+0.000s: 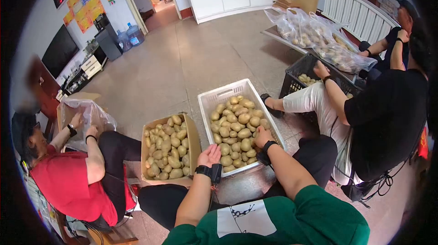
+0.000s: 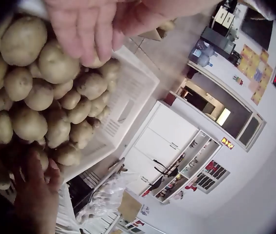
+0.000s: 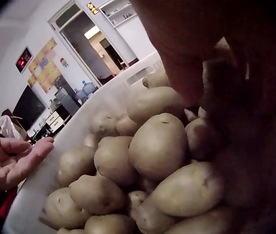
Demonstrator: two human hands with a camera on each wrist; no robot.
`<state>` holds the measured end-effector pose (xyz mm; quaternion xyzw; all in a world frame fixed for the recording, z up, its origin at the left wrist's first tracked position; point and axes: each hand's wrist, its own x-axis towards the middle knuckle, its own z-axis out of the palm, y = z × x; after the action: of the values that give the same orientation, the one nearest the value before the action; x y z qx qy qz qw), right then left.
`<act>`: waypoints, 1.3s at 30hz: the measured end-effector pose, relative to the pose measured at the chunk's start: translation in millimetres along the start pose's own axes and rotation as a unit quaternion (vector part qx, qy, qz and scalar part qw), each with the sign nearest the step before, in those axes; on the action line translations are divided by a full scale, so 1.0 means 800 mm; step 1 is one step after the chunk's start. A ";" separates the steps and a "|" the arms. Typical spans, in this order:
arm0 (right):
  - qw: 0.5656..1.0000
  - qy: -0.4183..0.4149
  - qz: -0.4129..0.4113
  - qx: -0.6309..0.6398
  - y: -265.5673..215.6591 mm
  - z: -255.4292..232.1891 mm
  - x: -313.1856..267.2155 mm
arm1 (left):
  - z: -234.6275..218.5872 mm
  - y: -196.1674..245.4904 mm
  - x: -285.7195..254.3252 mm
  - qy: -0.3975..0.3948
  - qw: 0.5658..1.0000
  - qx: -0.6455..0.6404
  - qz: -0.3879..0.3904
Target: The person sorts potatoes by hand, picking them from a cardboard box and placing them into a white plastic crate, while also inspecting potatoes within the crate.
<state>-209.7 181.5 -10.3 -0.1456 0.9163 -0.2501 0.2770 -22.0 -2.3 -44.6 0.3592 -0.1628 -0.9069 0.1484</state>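
Note:
A white plastic crate (image 1: 206,103) full of potatoes (image 1: 235,119) stands in front of me. My left hand (image 1: 210,155) is held palm up over the crate's near left edge, its fingers extended and nothing in them. In the left wrist view those fingers (image 2: 87,29) reach over the heap. At the crate's right side my right hand (image 1: 263,137) reaches down into the heap, fingers bent around a potato. The left wrist view shows this potato (image 2: 41,160) between its fingers and thumb. In the right wrist view the right hand (image 3: 196,44) is dark and hides much of what it grips.
Left of the crate is a cardboard box (image 1: 195,147) of potatoes, beside a person in red (image 1: 68,179) handling a plastic-lined box (image 1: 86,117). On the right, a person in black (image 1: 388,112) reaches into a black crate (image 1: 292,80). Bagged potatoes (image 1: 315,37) lie behind it.

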 end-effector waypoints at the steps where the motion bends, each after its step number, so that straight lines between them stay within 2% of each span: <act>1: 1.000 0.008 -0.012 -0.014 -0.001 0.003 0.004 | -0.001 0.000 0.001 -0.003 1.000 0.004 0.003; 2: 0.999 0.012 -0.024 -0.030 0.002 0.010 0.009 | -0.005 -0.001 0.003 -0.004 1.000 0.004 0.006; 4: 0.991 0.084 -0.097 -0.037 0.043 0.059 0.064 | -0.019 -0.003 0.018 -0.008 1.000 0.008 0.008; 6: 0.993 0.089 -0.079 -0.023 0.007 0.024 0.012 | -0.005 -0.003 0.001 -0.004 1.000 0.014 0.019; 8: 0.990 0.079 -0.112 -0.033 0.019 0.034 0.025 | -0.012 -0.001 0.006 -0.023 1.000 -0.019 0.009; 12: 0.995 0.034 -0.088 -0.031 0.032 0.040 0.038 | -0.003 -0.003 0.001 -0.007 1.000 -0.015 0.018; 15: 0.988 0.059 -0.101 -0.103 0.042 0.054 0.041 | -0.006 -0.007 -0.001 -0.017 0.999 0.016 0.030; 18: 0.984 -0.002 -0.137 -0.111 0.038 0.049 0.028 | -0.009 -0.012 0.003 -0.016 0.999 0.005 0.039; 19: 0.982 -0.027 -0.134 -0.132 0.013 0.032 -0.006 | -0.005 -0.013 -0.002 -0.012 0.999 0.007 0.043; 27: 0.954 -0.042 -0.169 -0.242 0.008 0.045 -0.015 | -0.005 -0.019 -0.010 -0.029 0.999 0.015 0.029; 30: 0.954 -0.049 -0.162 -0.248 -0.005 0.038 -0.034 | -0.006 -0.020 -0.014 -0.038 0.999 0.027 0.027; 36: 0.960 -0.056 -0.148 -0.231 0.006 0.045 -0.024 | -0.005 -0.017 -0.019 -0.041 0.998 0.043 0.012; 39: 0.950 -0.083 -0.192 -0.232 0.019 0.052 -0.015 | -0.004 -0.017 -0.019 -0.040 0.998 0.053 0.010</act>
<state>-177.9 183.4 -42.7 -0.3994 0.8774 -0.0660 0.2576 -11.1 15.0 -43.3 0.3287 -0.2202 -0.9090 0.1313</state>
